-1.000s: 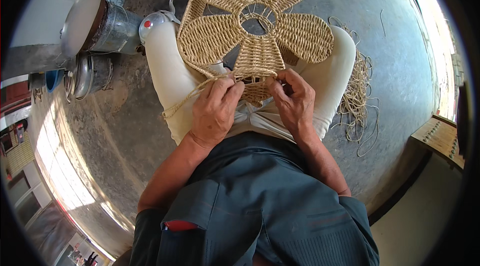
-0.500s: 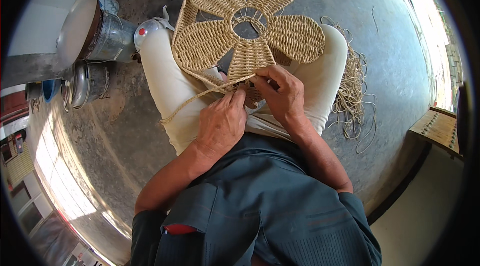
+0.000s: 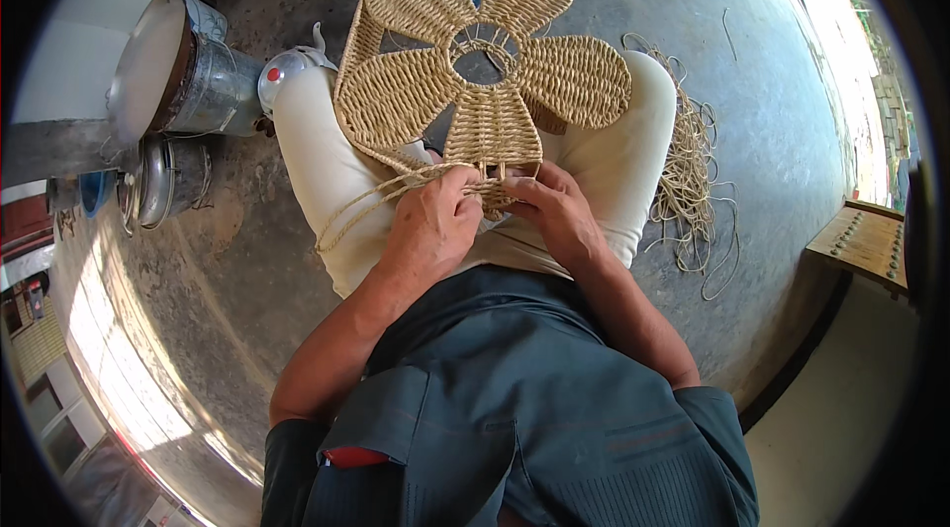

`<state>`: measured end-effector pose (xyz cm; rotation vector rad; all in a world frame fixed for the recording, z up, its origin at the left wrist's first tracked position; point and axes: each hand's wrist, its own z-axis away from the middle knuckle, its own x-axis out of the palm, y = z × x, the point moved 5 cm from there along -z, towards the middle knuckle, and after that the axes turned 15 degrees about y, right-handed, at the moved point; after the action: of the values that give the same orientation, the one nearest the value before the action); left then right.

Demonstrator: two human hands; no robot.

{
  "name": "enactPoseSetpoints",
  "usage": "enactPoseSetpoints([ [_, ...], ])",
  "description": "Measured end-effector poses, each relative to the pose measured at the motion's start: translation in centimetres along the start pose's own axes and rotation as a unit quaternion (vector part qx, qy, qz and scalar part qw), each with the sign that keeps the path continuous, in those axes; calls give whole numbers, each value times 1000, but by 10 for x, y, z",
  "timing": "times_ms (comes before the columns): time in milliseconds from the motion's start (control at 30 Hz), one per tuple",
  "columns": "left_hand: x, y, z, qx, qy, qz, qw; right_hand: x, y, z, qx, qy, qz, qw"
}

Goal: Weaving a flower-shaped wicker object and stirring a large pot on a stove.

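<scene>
Silver metal shines on the big pot (image 3: 216,87) at the far left, and a kettle (image 3: 289,72) with a red spot sits near the left knee (image 3: 309,116). Loops of straw cord (image 3: 381,192) lie over that leg and run to the left hand (image 3: 435,220), whose thumb and finger are pinched together on the strands. The woven flower (image 3: 487,95) rests between the knees, with most of it past the hands. Its bottom petal (image 3: 492,129) points at the person, and its loose lower end is right between the two hands. The right hand (image 3: 559,213) has its thumb pressed on the strands there; its other fingertips are hidden. Farther right, a messy cord pile (image 3: 688,171) lies on the floor (image 3: 767,161).
</scene>
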<state>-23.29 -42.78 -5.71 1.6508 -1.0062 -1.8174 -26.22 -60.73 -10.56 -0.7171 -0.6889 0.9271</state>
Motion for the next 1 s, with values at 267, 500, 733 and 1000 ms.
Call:
enactPoseSetpoints([
  [267, 0, 5, 7, 29, 75, -42, 996, 17, 21, -19, 69, -74, -55, 993],
  [500, -21, 0, 15, -34, 125, 13, 991, 10, 39, -22, 76, -24, -85, 993],
  [733, -14, -29, 24, -171, 121, 203, 956, 25, 20, -4, 142, -57, -234, 960],
  [1000, -7, -31, 24, -214, 101, 306, 922, 29, 24, -11, 32, -13, -154, 987],
])
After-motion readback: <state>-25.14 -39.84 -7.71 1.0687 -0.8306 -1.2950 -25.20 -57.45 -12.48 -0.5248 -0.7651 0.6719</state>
